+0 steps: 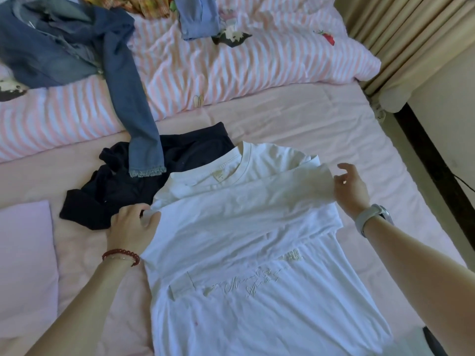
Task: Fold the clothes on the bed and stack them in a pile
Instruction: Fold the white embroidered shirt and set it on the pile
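White t-shirt [231, 253] flat on the pink bed [321, 129], centre frame, sleeves folded across the chest. Left hand [133, 227] pinches its left shoulder edge, fingers clamped on cloth. Right hand [350, 188] at the right edge, fingers apart, loose. Dark garment [108, 196] and denim jacket [77, 47] upper left.

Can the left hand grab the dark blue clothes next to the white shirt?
Probably yes. The left hand rests at the white shirt's edge, and the dark clothes lie right beside its fingers. Only a denim sleeve lies over their far part; the near part is uncovered.
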`<state>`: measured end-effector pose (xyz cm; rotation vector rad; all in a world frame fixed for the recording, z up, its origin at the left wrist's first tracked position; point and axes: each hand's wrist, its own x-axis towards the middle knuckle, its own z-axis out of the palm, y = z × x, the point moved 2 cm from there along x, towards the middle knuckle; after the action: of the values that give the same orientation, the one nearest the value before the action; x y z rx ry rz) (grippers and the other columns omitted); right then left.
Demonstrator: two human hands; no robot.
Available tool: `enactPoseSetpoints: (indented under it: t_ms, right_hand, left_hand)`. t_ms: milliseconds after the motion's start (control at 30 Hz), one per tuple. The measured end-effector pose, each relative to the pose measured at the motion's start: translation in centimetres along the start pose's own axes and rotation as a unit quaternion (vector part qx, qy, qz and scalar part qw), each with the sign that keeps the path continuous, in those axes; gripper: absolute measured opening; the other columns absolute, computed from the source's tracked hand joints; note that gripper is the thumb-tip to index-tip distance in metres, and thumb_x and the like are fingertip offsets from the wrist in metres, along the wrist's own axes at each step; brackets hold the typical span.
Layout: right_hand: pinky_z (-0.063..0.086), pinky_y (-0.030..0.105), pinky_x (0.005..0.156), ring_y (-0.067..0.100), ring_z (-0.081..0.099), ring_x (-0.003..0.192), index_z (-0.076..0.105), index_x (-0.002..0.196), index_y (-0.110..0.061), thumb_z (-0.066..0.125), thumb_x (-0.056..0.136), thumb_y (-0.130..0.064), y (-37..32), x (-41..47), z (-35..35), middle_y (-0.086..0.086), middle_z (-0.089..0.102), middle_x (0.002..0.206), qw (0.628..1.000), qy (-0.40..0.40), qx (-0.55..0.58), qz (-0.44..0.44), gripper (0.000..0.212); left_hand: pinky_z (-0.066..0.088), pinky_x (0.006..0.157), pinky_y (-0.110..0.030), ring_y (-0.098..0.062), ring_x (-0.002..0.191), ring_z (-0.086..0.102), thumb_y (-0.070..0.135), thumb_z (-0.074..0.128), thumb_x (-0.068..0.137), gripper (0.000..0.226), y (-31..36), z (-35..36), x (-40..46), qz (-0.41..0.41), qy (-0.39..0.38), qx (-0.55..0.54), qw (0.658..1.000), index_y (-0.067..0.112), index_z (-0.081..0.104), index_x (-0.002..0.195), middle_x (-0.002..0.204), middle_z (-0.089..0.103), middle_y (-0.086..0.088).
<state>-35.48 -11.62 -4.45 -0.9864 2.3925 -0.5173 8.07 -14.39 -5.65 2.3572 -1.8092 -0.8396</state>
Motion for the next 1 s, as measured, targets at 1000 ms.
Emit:
enactPoseSetpoints:
  t_ms: [1000]
  right_hand:
    - [0.038,0.039,0.086,0.032,0.048,0.11,0.056,0.116,-0.006,0.044,0.094,-0.024,-9.9,8.3,9.3,0.015,0.058,0.116,0.898,-0.095,-0.298,-0.309,0.03]
  left_hand:
    - [0.026,0.053,-0.033,-0.025,0.063,0.041,0.03,0.047,0.094,0.038,1.8,1.9,10.1,0.024,-0.024,-0.074,0.997,0.009,0.032,0.065,0.063,0.039,-0.006]
